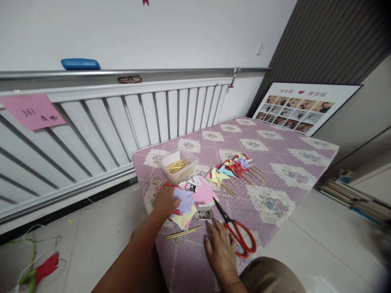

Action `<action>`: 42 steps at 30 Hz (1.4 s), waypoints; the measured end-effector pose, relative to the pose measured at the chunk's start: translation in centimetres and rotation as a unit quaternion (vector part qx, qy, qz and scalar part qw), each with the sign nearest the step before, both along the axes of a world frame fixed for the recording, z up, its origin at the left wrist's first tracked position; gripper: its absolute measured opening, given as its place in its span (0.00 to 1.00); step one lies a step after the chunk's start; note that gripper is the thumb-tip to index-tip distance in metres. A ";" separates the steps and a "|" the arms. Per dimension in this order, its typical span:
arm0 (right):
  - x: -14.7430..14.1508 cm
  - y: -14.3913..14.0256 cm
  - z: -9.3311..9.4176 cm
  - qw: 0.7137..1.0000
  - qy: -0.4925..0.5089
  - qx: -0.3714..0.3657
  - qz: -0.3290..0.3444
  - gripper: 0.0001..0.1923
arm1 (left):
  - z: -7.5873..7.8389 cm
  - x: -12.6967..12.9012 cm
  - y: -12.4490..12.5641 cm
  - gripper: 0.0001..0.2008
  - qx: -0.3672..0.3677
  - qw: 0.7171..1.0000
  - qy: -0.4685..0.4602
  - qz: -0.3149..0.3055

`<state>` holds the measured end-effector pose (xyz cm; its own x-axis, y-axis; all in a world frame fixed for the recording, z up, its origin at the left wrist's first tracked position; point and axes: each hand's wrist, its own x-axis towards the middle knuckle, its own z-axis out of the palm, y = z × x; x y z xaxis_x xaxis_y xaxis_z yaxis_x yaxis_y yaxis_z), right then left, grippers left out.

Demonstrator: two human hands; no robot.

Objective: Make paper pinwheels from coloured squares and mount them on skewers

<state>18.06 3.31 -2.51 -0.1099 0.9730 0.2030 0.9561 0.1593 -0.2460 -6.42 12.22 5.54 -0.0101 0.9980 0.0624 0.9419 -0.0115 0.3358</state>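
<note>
My left hand (165, 202) lies over the left side of a pile of coloured paper pieces, touching a purple paper piece (183, 202); its fingers are apart. Red and yellow paper (182, 219) show beneath. My right hand (220, 244) rests open on the tablecloth, fingers stretched out, holding nothing. Beside it lie red-handled scissors (233, 228), blades pointing away. Just beyond its fingertips sits a small box of metal pieces (204, 213). A pink paper sheet (204, 192) and another small box (191, 187) are further back. Thin wooden sticks (183, 232) lie between my hands.
A clear plastic box (185, 173) of wooden sticks and a small round cup (156, 181) stand at the back left. Several paper pinwheels (236, 166) lie on the patterned tablecloth (275, 171). A radiator (159, 118) lines the wall; a photo board (305, 106) leans behind.
</note>
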 end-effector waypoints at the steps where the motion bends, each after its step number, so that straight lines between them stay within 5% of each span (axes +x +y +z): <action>1: 0.0 0.0 0.1 1.000 0.003 -0.002 0.001 0.22 | -0.1 0.2 0.3 0.26 -0.015 1.000 0.006 0.001; 5: 0.0 0.0 0.2 1.000 0.008 0.000 0.002 0.20 | -0.7 1.3 0.5 0.36 -0.041 0.999 0.019 0.011; 11: 0.3 -0.1 -0.4 0.998 0.020 0.054 0.024 0.17 | -1.1 2.3 0.5 0.37 -0.059 0.997 0.043 0.025; 42: 0.3 0.0 -0.3 0.996 0.031 0.077 0.034 0.15 | -2.7 3.2 -0.7 0.24 0.079 0.993 0.076 -0.032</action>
